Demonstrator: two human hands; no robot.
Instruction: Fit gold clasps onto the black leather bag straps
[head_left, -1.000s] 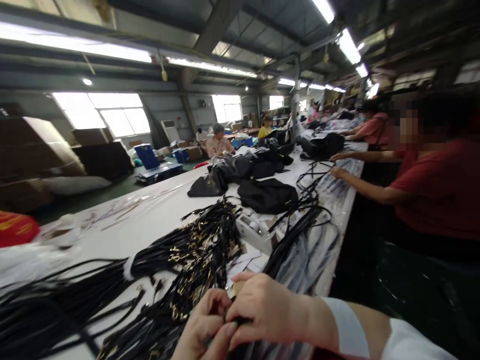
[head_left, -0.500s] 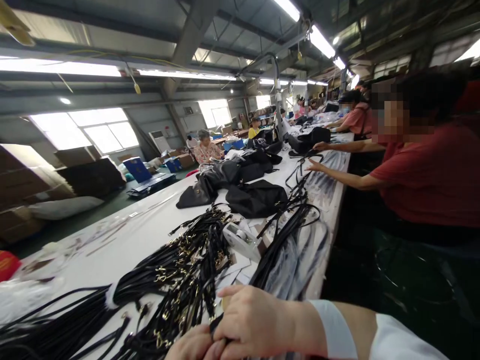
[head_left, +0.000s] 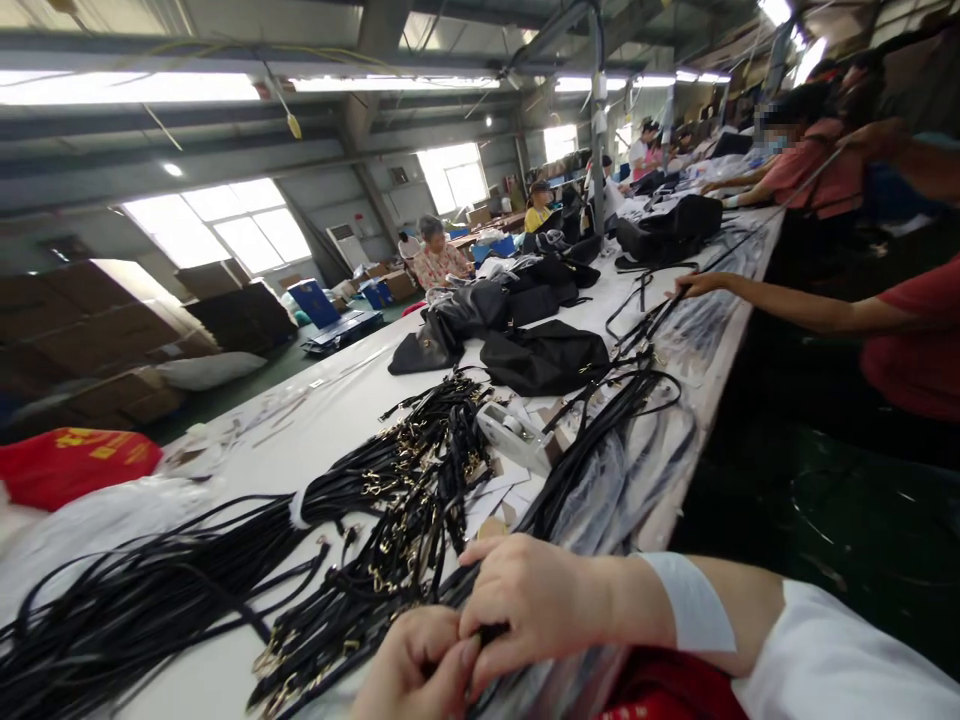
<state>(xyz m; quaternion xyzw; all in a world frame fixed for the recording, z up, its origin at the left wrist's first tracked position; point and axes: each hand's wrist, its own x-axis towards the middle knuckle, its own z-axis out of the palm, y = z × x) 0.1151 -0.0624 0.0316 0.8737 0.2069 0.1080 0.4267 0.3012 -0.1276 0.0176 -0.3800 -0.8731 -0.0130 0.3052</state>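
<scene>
The person's 2 hands meet, fingers pinched narrow: the left hand (head_left: 420,660) and the right hand (head_left: 532,595) both grip a dark piece (head_left: 491,632), which sits between their fingertips and is mostly hidden by them. The right forearm wears 1 white band (head_left: 690,600) below a white sleeve (head_left: 847,650), and red cloth (head_left: 667,685) shows under that forearm.

Just beyond the hands and to their left, black straps (head_left: 420,480) with gold-coloured clasps lie heaped on the white table (head_left: 352,390); 1 white tie (head_left: 298,508) gathers part of them. Farther left of the hands are crumpled white plastic (head_left: 112,540) and a red bag (head_left: 79,465) with yellow marks.

Straight ahead of the right hand lie white papers (head_left: 499,495), then a white tape dispenser (head_left: 517,435), and past it a black bag (head_left: 547,357). Clear plastic (head_left: 592,500) spreads just beyond the right wrist, near the table's edge, with more black straps along it.

Well beyond the hands, to their right, a co-worker's hand (head_left: 701,285) holds black strapping over the table, and 1 long strap slants up from there.
</scene>
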